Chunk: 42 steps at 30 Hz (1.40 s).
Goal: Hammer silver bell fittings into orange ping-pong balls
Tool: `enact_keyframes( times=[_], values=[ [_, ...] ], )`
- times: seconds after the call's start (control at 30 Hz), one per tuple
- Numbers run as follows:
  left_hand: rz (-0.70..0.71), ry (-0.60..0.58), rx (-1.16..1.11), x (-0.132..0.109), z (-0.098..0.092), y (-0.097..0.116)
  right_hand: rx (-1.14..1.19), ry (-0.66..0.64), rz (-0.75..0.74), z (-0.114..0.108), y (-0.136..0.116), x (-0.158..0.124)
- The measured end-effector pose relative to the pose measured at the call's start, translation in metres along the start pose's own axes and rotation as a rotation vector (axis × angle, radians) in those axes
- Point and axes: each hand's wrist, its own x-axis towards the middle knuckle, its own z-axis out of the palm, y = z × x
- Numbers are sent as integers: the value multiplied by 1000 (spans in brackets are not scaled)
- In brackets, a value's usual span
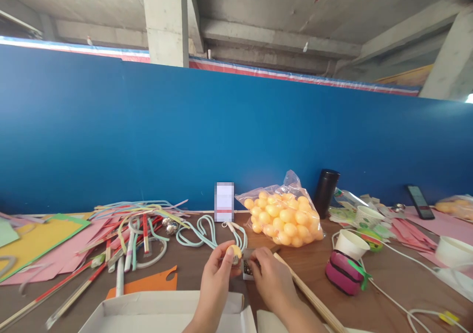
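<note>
My left hand (217, 274) pinches a small yellow-orange ball (235, 250) between thumb and fingers. A greyish patch shows on the near side of the ball; what it is I cannot make out. Just to the right, my right hand (274, 281) dips its bent fingertips into a small open box (248, 269). Tiny dark metallic pieces lie inside, partly covered by the fingers. Whether the fingertips grip one of these pieces is hidden. Behind both hands stands a clear plastic bag (284, 217) full of similar yellow-orange balls.
A white cardboard box (166, 308) lies in front, left of my wrists. Wooden sticks (306, 291) run beside my right forearm. Left are coloured paper (51, 244) and a pile of strips; right are a black bottle (326, 193), a paper cup (352, 245), a purple pouch (342, 273) and a white cable.
</note>
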Motion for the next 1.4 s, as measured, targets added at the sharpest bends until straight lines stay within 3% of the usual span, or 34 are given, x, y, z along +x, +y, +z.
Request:
enact_keyframes(
  times=[0.17,0.53,0.97,1.4],
  values=[
    [6,-15,8,1,-1,0,252,29,59,-6,-2,-1],
    [-7,-50,-19,0,1,-1,849,-57,322,-6,1,7],
    [-132,-194,-294,-5,3,6,1188,-59,265,-14,-7,0],
    [-226,-185,-399,-10,5,13,1597,-150,372,-21,-8,1]
  ],
)
